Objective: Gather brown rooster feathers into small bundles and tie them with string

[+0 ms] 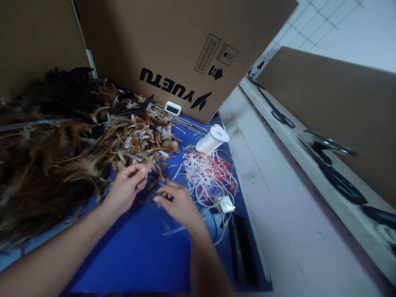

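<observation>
My left hand (131, 181) is closed in a pinch, with a small brown feather (149, 169) at its fingertips. Just right of it, my right hand (176, 202) is curled, thumb and fingers together on a thin wispy feather whose details are blurred. Both hands hover over the blue table top (139, 251). Beyond the left hand spreads a loose pile of brown and white feathers (133, 140). Larger, darker feathers (40, 156) fill the left side.
A white ribbon spool (213, 139) stands behind tangled red and white plastic strips (210, 173) and a cable with a white plug (227, 204). A small digital display (172, 108) sits before a large cardboard box (148, 41). Scissors (283, 118) lie on the right ledge.
</observation>
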Demonstrator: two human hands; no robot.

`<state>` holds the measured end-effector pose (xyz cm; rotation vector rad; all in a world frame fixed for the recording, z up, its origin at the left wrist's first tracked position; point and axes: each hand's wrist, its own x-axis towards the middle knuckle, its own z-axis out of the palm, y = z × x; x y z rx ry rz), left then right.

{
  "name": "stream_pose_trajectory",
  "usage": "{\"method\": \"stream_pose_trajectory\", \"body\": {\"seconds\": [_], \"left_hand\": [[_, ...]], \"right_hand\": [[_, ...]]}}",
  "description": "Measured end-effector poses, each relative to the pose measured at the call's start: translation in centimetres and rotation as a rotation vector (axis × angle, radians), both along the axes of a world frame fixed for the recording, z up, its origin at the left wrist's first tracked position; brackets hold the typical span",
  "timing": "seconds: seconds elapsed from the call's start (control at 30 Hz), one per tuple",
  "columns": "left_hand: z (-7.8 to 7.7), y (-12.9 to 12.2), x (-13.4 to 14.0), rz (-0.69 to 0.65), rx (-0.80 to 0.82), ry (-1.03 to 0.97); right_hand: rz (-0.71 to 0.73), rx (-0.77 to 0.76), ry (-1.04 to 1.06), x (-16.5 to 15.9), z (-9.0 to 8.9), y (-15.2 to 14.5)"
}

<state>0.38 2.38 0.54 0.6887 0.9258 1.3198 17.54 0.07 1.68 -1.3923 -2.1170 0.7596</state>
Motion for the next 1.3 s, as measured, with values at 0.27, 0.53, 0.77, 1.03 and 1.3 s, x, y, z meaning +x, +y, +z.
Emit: {"method": "stream_pose_trajectory", "body": {"seconds": [0.27, 0.53, 0.77, 1.03, 1.3], "left_hand": [[0.2, -0.3, 0.3, 0.012, -0.011, 0.038], [-0.1, -0.4, 0.4, -0.014, -0.040, 0.060], [-0.2, -0.3, 0.4, 0.003, -0.027, 0.092], [-0.8, -0.1, 0.4, -0.008, -0.003, 0.155], [-1.2, -0.1, 0.5, -0.015, -0.018, 0.214]], "right_hand": [[-0.342, 0.101, -0.157, 1.3, -0.9, 1.0], [-0.320, 0.084, -0.267, 0.1, -1.8, 1.1], [-0.389, 0.116, -0.065, 0.6, -1.8, 1.2], [-0.519, -0.188, 0.636, 0.5, -0.2, 1.1], [-0.494, -0.235, 0.944, 0.0, 0.3, 1.2]]}}
